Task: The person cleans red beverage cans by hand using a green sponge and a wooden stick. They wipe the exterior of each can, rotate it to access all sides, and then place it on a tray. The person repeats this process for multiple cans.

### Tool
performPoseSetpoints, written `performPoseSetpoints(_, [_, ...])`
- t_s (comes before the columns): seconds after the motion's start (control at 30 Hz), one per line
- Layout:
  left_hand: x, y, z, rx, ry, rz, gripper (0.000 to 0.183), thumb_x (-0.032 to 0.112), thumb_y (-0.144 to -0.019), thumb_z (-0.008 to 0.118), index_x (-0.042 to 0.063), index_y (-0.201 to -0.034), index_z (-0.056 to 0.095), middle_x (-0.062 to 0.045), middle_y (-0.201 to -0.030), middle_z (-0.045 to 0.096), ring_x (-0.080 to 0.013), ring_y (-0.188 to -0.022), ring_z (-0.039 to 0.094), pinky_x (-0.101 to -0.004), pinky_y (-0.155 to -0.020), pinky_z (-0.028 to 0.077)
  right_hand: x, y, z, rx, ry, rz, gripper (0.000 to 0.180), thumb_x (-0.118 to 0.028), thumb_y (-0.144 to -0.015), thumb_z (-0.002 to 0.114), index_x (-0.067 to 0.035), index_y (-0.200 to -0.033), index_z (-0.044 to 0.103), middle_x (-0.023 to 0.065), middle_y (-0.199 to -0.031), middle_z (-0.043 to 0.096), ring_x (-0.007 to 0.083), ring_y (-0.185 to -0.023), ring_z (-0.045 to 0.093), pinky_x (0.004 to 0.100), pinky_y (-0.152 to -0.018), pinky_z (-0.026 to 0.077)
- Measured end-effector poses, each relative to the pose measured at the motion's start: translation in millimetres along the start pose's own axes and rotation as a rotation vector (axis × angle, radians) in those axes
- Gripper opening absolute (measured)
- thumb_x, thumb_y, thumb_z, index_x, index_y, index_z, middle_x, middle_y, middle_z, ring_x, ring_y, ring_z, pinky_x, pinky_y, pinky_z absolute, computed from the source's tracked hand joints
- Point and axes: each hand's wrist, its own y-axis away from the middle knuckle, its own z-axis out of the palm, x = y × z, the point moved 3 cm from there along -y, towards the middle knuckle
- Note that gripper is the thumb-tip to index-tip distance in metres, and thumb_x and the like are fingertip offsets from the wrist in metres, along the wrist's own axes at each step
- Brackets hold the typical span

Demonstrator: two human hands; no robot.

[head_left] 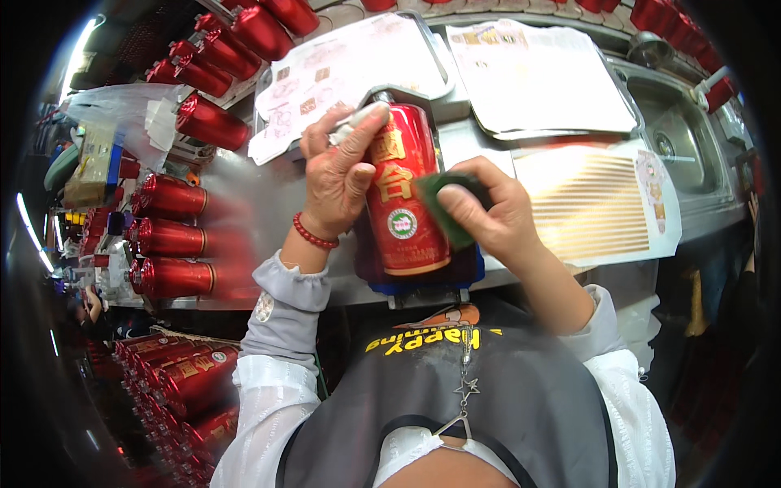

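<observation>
A red bottle with gold characters and a round white-and-green emblem lies in a dark blue-edged cradle, its neck pointing away from me. My left hand is at the bottle's upper left side, its extended index finger by the shoulder. Pale coverings show on some of its fingers, and its thumb stands apart. In my right hand is a dark green pad, pinched between thumb and fingers, against or just beside the bottle's right side. The fingers' far side is hidden.
Printed decal sheets cover a tray at back left; another sheet stack lies beside it. A gold-striped sheet is at right, before a steel sink. Red bottles lie at left; several more are stacked below.
</observation>
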Motion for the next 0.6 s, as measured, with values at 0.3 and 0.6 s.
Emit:
performPoseSetpoints(0.3, [-32, -8, 14, 0.068, 0.797, -0.729, 0.044, 0.041, -0.106, 0.057, 0.001, -0.123, 0.065, -0.01, -0.119, 0.072, -0.02, -0.096, 0.071, -0.029, -0.09, 0.056, 5, 25, -17, 0.064, 0.106, -0.112, 0.024, -0.022, -0.097, 0.074, -0.002, -0.109, 0.066, 0.0018, -0.089, 0.068, 0.0074, -0.08, 0.061, 0.0236, -0.072, 0.051])
performPoseSetpoints(0.6, [-43, -24, 29, -0.173, 1.125, -1.17, 0.036, 0.03, -0.093, 0.077, 0.005, -0.117, 0.068, -0.006, -0.111, 0.075, -0.0123, -0.1, 0.072, -0.0321, -0.09, 0.06, 12, 38, -38, 0.193, -0.053, 0.043, 0.017, -0.014, -0.1, 0.068, -0.001, -0.109, 0.063, -0.0008, -0.09, 0.062, 0.007, -0.078, 0.055, 0.022, -0.071, 0.047])
